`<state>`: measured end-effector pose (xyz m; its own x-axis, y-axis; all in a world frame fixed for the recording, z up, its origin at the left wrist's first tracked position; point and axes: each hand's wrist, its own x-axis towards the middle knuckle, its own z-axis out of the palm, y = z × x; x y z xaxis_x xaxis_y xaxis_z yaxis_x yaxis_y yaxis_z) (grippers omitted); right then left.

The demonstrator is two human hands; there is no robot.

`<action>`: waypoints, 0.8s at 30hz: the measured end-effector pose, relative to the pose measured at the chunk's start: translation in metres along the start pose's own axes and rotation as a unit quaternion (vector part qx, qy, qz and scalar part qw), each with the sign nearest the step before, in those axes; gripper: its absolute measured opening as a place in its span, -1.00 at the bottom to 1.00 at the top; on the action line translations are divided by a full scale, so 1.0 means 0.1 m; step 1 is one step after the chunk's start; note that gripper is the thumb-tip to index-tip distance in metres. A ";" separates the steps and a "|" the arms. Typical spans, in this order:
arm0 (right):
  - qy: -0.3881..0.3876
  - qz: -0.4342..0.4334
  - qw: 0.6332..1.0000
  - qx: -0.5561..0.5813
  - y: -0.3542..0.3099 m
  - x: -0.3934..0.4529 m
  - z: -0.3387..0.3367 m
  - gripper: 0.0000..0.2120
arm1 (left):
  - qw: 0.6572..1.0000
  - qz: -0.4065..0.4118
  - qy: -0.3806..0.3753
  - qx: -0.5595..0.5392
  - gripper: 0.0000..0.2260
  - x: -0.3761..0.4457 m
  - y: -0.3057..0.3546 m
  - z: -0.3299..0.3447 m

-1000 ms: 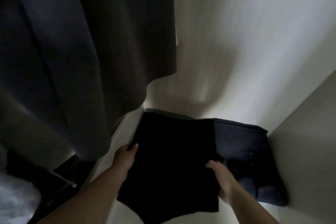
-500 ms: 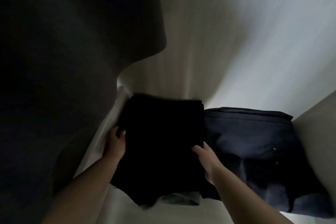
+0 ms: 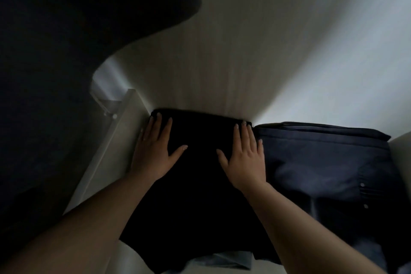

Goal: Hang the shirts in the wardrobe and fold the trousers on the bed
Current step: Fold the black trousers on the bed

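black folded trousers (image 3: pixel 195 184) hide most of a lighter garment (image 3: pixel 231 261) beneath.

Both hands, left (image 3: pixel 155 151) and right (image 3: pixel 244 158), press flat on black folded trousers (image 3: pixel 200 184) beside navy folded trousers (image 3: pixel 322 162).

Two bare forearms come into the head view from the bottom edge, with no sleeve, watch or band showing on either up to the frame's edge. The left hand (image 3: pixel 155 151) and the right hand (image 3: pixel 243 158) wear no gloves and no rings that can be made out in the dim light. The fingernails are fairly long, rounded and pale, seemingly painted in a light shade
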<state>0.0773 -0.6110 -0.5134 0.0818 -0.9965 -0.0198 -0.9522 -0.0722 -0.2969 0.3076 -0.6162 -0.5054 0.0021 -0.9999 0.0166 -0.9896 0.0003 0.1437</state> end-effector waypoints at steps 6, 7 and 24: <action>0.045 -0.007 0.995 0.085 0.07 0.09 0.35 -0.27 | 1.000 0.014 0.001 -0.023 -0.27 0.08 -0.08 0.38; 0.045 -0.008 0.995 0.086 0.08 0.08 0.36 -0.28 | 1.000 0.013 -0.003 -0.021 -0.26 0.08 -0.09 0.39; -0.047 -0.028 0.996 0.071 0.05 -1.24 0.14 -0.27 | 0.996 -0.049 -0.012 -0.078 -0.28 -1.47 0.17 0.22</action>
<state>0.0670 -0.4868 -0.5259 0.1665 -0.9822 -0.0871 -0.8948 -0.1134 -0.4318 0.2873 -0.4699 -0.5267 0.0915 -0.9954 -0.0284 -0.9505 -0.0958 0.2955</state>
